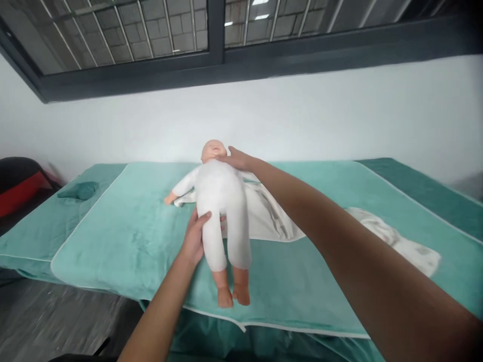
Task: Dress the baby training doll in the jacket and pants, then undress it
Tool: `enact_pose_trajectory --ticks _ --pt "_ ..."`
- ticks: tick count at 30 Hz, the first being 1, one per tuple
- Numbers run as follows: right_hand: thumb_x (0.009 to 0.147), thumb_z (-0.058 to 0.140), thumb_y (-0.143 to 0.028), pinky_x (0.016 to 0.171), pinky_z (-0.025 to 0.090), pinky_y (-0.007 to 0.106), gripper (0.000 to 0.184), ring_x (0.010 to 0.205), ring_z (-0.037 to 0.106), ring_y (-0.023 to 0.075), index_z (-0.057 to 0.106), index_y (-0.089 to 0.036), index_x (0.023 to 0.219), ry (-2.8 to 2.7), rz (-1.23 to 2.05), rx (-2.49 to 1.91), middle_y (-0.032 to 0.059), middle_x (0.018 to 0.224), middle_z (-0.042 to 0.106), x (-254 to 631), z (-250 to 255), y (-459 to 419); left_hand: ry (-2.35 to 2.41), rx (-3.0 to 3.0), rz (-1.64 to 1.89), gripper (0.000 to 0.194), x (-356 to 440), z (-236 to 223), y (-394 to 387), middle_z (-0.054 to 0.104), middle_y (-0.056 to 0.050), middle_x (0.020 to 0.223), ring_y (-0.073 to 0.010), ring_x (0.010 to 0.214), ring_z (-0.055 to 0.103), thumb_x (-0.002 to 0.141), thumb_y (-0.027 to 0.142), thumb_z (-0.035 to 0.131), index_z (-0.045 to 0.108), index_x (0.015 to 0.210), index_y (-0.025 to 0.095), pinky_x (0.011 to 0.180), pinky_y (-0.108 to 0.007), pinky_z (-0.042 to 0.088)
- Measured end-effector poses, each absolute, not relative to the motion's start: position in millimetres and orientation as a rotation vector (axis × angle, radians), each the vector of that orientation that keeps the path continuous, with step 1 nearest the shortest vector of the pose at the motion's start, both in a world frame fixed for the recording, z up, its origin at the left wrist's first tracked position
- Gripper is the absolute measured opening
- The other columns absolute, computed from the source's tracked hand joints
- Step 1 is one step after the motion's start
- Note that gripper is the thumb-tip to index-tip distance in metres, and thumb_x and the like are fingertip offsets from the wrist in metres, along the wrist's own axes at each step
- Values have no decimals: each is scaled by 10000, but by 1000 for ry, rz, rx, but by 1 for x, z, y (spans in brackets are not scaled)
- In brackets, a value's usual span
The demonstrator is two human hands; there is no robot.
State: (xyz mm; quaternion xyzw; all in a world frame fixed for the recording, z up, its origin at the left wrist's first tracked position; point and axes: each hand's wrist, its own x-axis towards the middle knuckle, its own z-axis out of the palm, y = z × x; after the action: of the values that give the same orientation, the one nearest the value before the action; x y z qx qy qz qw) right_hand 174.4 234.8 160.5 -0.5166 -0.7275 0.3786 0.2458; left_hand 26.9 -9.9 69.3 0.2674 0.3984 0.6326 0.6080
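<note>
A baby doll [221, 186] with a white cloth body lies face up in front of me, its head towards the wall and its bare feet towards me. My left hand [195, 236] is wrapped around the thigh on the left, thumb on top and fingertips showing between the legs. At the doll's neck and shoulder, my right hand [237, 158] takes hold, with the thumb raised beside the head; some of its fingers are hidden. Partly under the doll and my right forearm is a spread white garment [260, 216].
A green padded cover [151, 221] with pale piping lies over the bed. Another crumpled white cloth [396, 239] rests at the right. A small green cushion [80, 190] is at the far left, near a black and red chair [22, 186]. Behind stands a white wall below a dark-framed window.
</note>
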Motion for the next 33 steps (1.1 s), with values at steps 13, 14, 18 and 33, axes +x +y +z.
enact_pose_trajectory --ticks 13,14,18,33 --pt "912 623 -664 1071 423 465 993 1302 592 387 251 -65 1612 -2096 795 -1598 283 1415 603 264 95 230 947 619 1380 617 93 13 1 755 -113 1129 -250 914 768 834 418 787 557 1374 225 806 -388 652" --pt "925 600 -668 1068 414 486 924 1269 603 393 315 -88 1586 -2109 671 -1592 262 1351 648 263 99 230 967 613 1383 614 93 13 1 754 -112 1136 -253 924 767 838 434 785 560 1370 228 814 -394 651" --pt "1051 352 -558 1015 445 455 565 1157 635 336 532 -156 1405 -2014 226 -1487 179 1210 710 240 113 228 970 643 1371 568 100 17 5 716 -106 1296 -265 1066 741 854 447 775 597 1360 260 944 -417 617" --pt "927 609 -546 777 422 338 358 1032 666 282 702 -252 1109 -2931 463 -988 66 1178 745 126 76 212 1267 891 1314 369 72 4 4 745 -79 1123 -296 1090 663 853 470 757 755 1165 275 1014 -430 515"
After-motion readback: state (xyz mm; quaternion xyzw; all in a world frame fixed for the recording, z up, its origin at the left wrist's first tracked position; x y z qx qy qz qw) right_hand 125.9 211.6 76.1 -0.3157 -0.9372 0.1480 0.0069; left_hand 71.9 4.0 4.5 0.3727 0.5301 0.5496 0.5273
